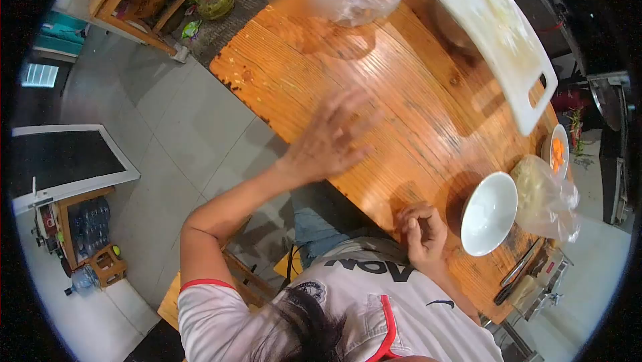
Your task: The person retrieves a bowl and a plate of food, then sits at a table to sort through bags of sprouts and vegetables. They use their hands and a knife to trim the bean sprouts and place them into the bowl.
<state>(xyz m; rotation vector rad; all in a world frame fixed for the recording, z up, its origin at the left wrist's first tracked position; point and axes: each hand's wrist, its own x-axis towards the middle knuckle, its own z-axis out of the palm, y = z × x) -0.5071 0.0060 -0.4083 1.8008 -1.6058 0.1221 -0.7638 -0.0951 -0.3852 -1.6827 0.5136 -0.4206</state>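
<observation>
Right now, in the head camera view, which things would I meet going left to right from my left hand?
Bare left hand with spread fingers → bare right hand with curled fingers → large, round white bowl → small white bowl holding orange pieces.

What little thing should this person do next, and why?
I'd tentatively have the right hand draw the white bowl closer. That hand is loosely curled with nothing visible in it, and the bowl, which looks empty, stands close by with a plastic bag on its far side. The left hand, blurred with fingers spread, is farther off.
</observation>
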